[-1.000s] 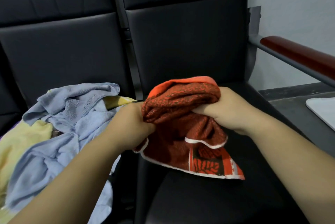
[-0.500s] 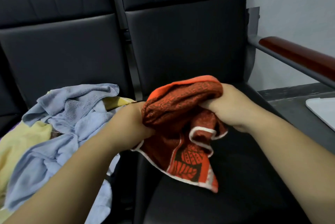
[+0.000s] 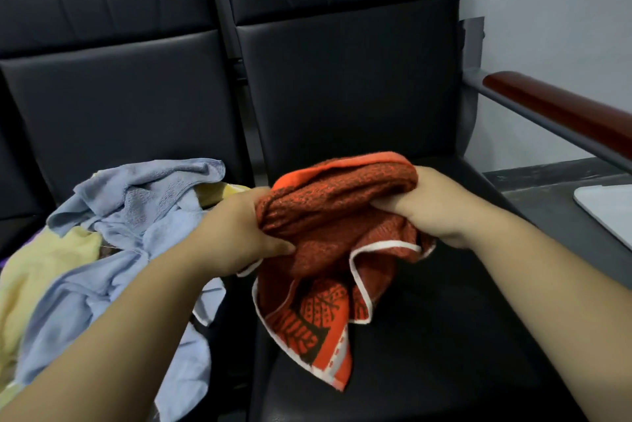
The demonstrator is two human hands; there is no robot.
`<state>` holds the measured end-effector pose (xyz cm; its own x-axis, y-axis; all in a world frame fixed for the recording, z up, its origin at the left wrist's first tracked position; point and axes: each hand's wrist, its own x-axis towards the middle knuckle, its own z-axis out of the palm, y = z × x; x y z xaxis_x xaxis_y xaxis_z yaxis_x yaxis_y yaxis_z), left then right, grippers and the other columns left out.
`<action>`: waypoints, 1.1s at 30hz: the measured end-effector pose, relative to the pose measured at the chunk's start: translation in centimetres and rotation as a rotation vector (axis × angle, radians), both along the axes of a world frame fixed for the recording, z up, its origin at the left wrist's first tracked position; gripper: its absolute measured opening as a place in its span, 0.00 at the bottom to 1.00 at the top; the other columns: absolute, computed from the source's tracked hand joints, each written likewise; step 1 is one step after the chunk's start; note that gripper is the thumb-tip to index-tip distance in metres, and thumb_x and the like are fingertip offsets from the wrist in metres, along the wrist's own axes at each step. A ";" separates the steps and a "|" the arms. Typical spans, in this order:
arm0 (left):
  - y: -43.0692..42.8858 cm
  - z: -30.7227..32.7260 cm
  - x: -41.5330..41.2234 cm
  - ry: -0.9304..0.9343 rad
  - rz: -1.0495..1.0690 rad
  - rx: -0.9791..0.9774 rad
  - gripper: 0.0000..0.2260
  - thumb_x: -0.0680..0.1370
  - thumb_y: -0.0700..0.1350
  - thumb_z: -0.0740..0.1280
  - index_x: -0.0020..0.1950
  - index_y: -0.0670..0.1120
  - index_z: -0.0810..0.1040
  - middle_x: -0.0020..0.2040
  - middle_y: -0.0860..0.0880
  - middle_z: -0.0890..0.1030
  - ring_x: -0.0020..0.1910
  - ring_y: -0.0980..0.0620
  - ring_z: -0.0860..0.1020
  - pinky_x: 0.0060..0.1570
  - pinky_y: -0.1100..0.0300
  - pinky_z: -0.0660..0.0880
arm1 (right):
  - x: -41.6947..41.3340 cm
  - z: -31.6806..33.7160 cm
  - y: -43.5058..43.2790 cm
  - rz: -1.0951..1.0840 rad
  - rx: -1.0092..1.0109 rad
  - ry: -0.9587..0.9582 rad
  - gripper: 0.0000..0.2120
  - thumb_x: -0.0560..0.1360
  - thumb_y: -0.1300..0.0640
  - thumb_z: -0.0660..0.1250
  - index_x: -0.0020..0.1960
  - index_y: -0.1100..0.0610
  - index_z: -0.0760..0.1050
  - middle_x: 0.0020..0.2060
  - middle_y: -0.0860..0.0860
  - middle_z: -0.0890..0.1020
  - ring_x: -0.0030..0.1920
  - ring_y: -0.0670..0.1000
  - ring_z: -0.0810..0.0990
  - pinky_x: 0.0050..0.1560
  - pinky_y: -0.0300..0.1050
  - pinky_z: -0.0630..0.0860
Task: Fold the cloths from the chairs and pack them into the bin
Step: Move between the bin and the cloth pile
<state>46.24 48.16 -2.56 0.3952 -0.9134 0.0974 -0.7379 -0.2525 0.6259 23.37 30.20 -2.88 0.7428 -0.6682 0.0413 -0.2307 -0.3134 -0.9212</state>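
Red cloth (image 3: pixel 337 226) is clamped bunched by left hand (image 3: pixel 239 233) and right hand (image 3: pixel 434 206), unfolded | blue cloth (image 3: pixel 136 216), yellow cloth (image 3: pixel 41 264) left heaped on chair (image 3: pixel 102 97) | bin unseen

Orange-red cloth (image 3: pixel 328 233) with white edging and black leaf print; black chairs (image 3: pixel 342 90).

left chair (image 3: pixel 119 107): blue cloth (image 3: pixel 147 216), yellow cloth (image 3: pixel 44 271) heaped | right chair (image 3: pixel 444 336): orange cloth (image 3: pixel 335 216) above, contact unclear
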 end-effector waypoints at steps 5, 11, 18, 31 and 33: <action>-0.3 0.7 -0.1 -0.437 0.084 0.028 0.10 0.69 0.45 0.70 0.48 0.50 0.73 0.39 0.52 0.79 0.40 0.46 0.79 0.41 0.51 0.76 | 0.6 0.3 -0.2 0.073 -0.400 0.281 0.16 0.67 0.50 0.83 0.52 0.44 0.85 0.46 0.40 0.86 0.47 0.40 0.82 0.49 0.40 0.76; -2.3 3.3 0.0 -0.645 0.230 -0.112 0.08 0.74 0.41 0.65 0.47 0.47 0.66 0.39 0.50 0.72 0.39 0.39 0.77 0.36 0.51 0.69 | 2.5 1.6 -1.8 -0.129 -0.667 0.204 0.05 0.72 0.50 0.68 0.47 0.49 0.78 0.45 0.48 0.84 0.48 0.57 0.84 0.47 0.54 0.80; -2.3 9.7 -0.6 -0.911 0.197 -0.397 0.09 0.72 0.39 0.72 0.47 0.43 0.73 0.41 0.43 0.78 0.33 0.35 0.76 0.31 0.50 0.70 | 0.9 9.2 -2.1 -0.266 -0.985 0.088 0.12 0.70 0.60 0.75 0.50 0.53 0.76 0.47 0.52 0.77 0.47 0.59 0.78 0.42 0.50 0.72; 0.9 -5.6 -1.0 0.068 -0.140 0.280 0.15 0.64 0.53 0.70 0.49 0.54 0.77 0.43 0.56 0.83 0.43 0.57 0.81 0.50 0.55 0.78 | -4.7 -2.6 -1.9 0.093 -0.364 0.559 0.14 0.64 0.47 0.73 0.49 0.47 0.81 0.44 0.45 0.84 0.45 0.49 0.84 0.50 0.50 0.82; 0.9 -4.8 -1.0 0.217 -0.128 0.298 0.21 0.61 0.51 0.68 0.52 0.49 0.79 0.45 0.49 0.85 0.45 0.50 0.83 0.52 0.48 0.80 | -4.7 -2.8 -1.5 0.127 -0.266 0.584 0.14 0.63 0.49 0.71 0.47 0.49 0.81 0.43 0.49 0.85 0.44 0.53 0.85 0.49 0.54 0.84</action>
